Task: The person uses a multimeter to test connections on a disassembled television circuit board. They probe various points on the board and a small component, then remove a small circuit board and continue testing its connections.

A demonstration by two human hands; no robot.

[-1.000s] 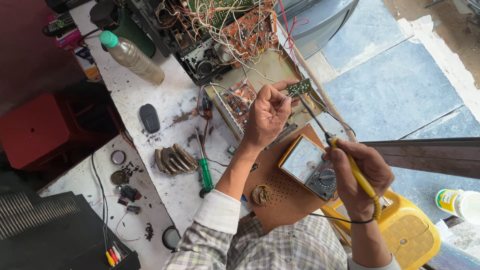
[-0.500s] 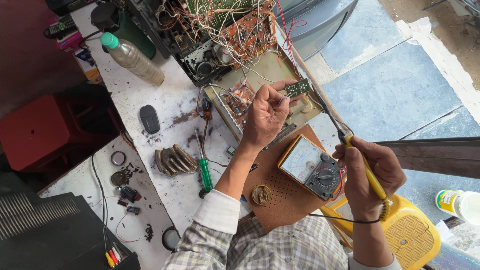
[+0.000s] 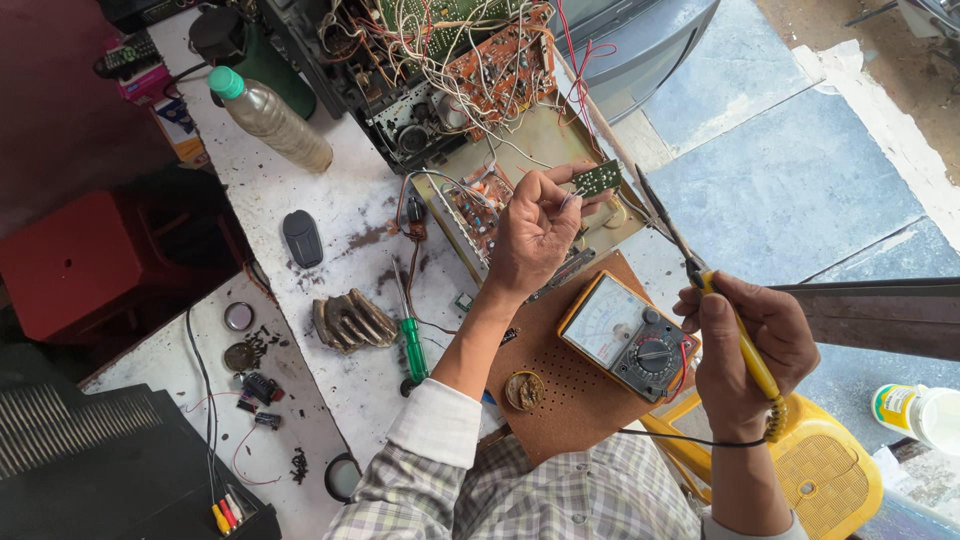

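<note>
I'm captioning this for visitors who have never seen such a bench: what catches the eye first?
The left hand pinches a small green circuit board at centre, while the right hand grips a yellow-handled soldering iron aimed at it. Behind them sprawls an opened chassis full of tangled wires, and a yellow analogue meter lies between the arms.

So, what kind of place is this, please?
Probably an electronics repair bench: an opened chassis with orange circuit boards, an analog multimeter, and a yellow-handled soldering iron in the right hand.

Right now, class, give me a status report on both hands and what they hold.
Left hand pinching small green circuit board. Right hand gripping yellow-handled soldering iron, tip apart from board. Analog multimeter below, between the hands.
</note>
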